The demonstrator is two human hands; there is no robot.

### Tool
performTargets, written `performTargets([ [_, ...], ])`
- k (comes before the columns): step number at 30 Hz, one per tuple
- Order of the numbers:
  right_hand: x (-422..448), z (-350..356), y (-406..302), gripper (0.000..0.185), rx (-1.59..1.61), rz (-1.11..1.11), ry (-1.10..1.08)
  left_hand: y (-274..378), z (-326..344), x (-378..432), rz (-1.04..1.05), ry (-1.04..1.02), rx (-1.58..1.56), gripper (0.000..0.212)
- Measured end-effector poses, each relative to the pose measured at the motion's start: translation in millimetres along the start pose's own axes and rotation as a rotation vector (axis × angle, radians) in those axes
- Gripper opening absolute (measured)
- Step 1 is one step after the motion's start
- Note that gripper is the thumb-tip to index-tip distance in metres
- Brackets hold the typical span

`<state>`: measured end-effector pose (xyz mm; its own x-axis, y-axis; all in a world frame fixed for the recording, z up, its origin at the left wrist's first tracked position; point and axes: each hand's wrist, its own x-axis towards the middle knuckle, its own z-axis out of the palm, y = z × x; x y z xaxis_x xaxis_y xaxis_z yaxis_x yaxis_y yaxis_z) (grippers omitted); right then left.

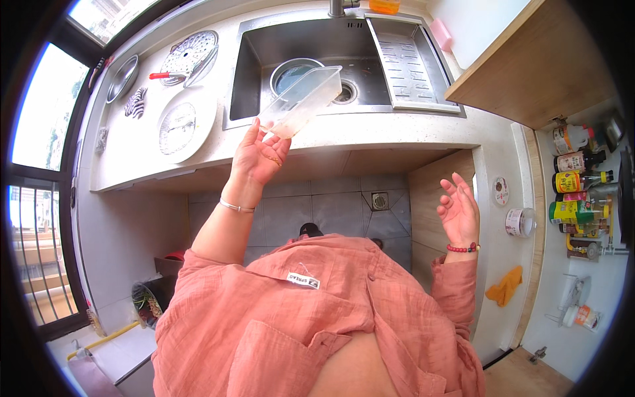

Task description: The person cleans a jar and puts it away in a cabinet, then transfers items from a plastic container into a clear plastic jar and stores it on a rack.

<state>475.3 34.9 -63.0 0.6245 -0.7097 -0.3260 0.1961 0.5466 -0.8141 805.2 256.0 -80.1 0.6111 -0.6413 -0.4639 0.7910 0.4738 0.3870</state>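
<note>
My left hand (263, 151) grips one end of a clear plastic container (310, 101), which is tilted above the front rim of the steel sink (292, 39). Brownish specks cling to the container's wall. Behind it, in the sink basin, sits a round metal bowl (292, 74) holding water, partly hidden by the container. My right hand (459, 211) is raised at the right with nothing in it, fingers apart and palm turned inward. It is nearest to the right-hand counter, where an open jar (521, 222) lies near a round lid (500, 191).
Left of the sink are a white plate (201, 134), a perforated steamer tray (191, 52) with a red-handled utensil (166, 76), and a metal bowl (123, 78). A steel drain tray (404, 64) spans the sink's right side. An open cabinet door (536, 64) juts out; an orange cloth (506, 286) lies right.
</note>
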Motion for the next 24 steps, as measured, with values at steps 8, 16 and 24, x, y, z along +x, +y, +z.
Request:
performTargets([
  [8, -1, 30, 17, 0.037, 0.007, -0.004, -0.014, 36, -16, 6, 0.028, 0.001, -0.084, 0.044],
  [16, -12, -12, -8, 0.03, 0.008, -0.031, 0.069, 12, 3, 25, 0.05, 0.009, -0.08, 0.046],
  [24, -17, -81, -52, 0.028, -0.019, -0.059, 0.151, -17, 40, 55, 0.14, 0.112, 0.158, 0.048],
])
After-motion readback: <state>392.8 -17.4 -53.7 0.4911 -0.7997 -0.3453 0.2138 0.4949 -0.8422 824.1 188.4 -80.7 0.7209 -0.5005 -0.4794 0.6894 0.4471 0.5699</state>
